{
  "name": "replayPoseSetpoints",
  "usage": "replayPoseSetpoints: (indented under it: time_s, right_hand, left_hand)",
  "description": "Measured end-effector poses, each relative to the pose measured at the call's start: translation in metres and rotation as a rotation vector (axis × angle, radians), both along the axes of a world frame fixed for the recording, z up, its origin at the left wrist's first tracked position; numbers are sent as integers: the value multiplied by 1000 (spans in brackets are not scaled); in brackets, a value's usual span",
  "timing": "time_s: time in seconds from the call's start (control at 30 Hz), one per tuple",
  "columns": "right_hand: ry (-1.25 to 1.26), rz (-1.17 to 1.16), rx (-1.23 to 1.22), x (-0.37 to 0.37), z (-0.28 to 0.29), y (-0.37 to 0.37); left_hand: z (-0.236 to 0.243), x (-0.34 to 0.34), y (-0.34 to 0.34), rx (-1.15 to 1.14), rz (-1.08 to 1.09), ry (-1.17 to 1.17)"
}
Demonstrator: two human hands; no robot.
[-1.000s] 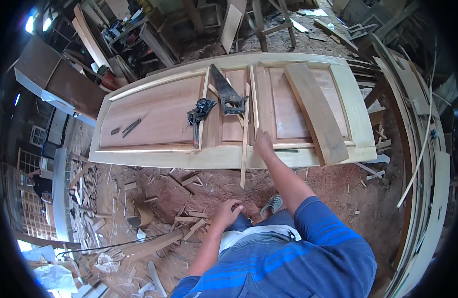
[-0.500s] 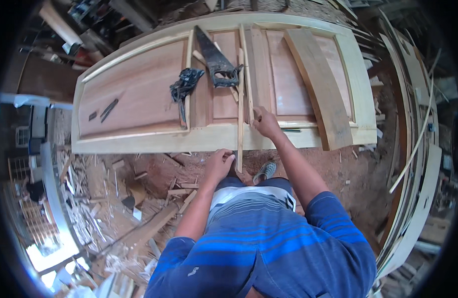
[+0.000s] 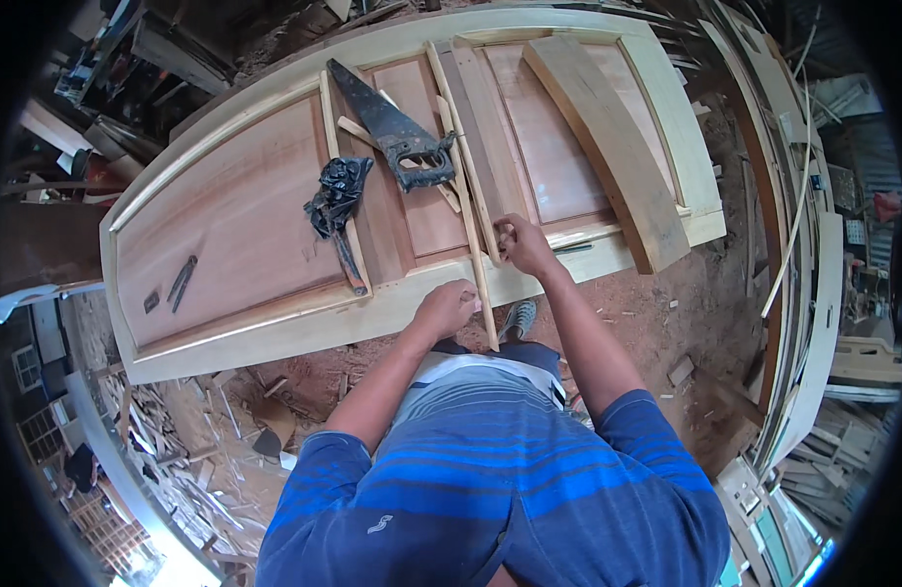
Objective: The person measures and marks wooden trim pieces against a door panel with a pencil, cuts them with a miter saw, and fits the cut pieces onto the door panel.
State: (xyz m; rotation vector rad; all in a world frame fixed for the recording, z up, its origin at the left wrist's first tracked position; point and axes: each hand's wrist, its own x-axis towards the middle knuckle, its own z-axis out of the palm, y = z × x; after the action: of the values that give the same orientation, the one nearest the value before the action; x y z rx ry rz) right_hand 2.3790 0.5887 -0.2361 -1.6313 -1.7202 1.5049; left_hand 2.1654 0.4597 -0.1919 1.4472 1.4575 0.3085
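A panelled wooden door (image 3: 245,336) lies flat before me. My right hand (image 3: 525,247) has its fingers curled at the near end of a moulding strip (image 3: 462,147) along the door's middle rail; whatever they pinch is hidden. My left hand (image 3: 445,313) is closed at the door's near edge, beside a loose thin wooden strip (image 3: 476,256) that juts over that edge. What is in its fingers is too small to make out. A handsaw (image 3: 387,127) with a black handle rests on more strips, and a crumpled black plastic bag (image 3: 338,191) lies left of it.
A thick plank (image 3: 607,147) lies across the door's right panel, beside a thin dark green stick (image 3: 573,248). A dark slim tool (image 3: 183,282) and a small dark block (image 3: 152,300) lie on the left panel. Boards (image 3: 813,323) lean at right; wood scraps litter the floor.
My view has turned, so the door sits tilted and further left. My left hand has come up to the door's near edge beside the loose strip. The right hand stays by the moulding's end.
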Motion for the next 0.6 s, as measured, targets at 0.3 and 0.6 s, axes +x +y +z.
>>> replayPoseSetpoints:
  time_s: [0.3, 0.6]
  right_hand:
    - [-261, 24, 84, -13, 23, -12]
    - [-456, -1, 202, -39, 35, -17]
  left_hand:
    - [-8, -30, 23, -22, -97, 57]
    - [-15, -51, 38, 24, -41, -37]
